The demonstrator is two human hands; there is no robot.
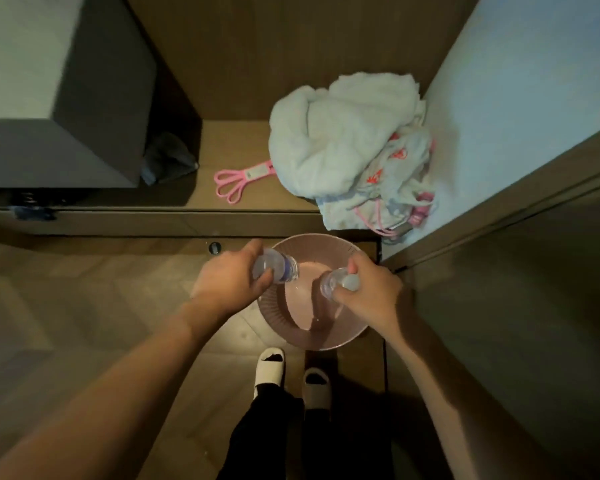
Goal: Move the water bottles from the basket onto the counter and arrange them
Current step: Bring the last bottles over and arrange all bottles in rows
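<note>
Bare counter lies left of the towel pile, beside pink scissors.

Dim wood-panelled nook, low ledge, herringbone floor.
Brown wood wall behind wooden ledge; dark cabinet block left, pale panel right; white towel heap and pink hanger on ledge; herringbone wood floor.

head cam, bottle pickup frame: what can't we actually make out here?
Head view only:
- Bottle in left hand: bottle cap end hidden by the fingers.
- Bottle in right hand: second bottle mostly covered; label unreadable, blurred.
- Basket: floor partly blocked by both hands, so more bottles can't be ruled out.
- Counter: right part buried under towel.
</note>
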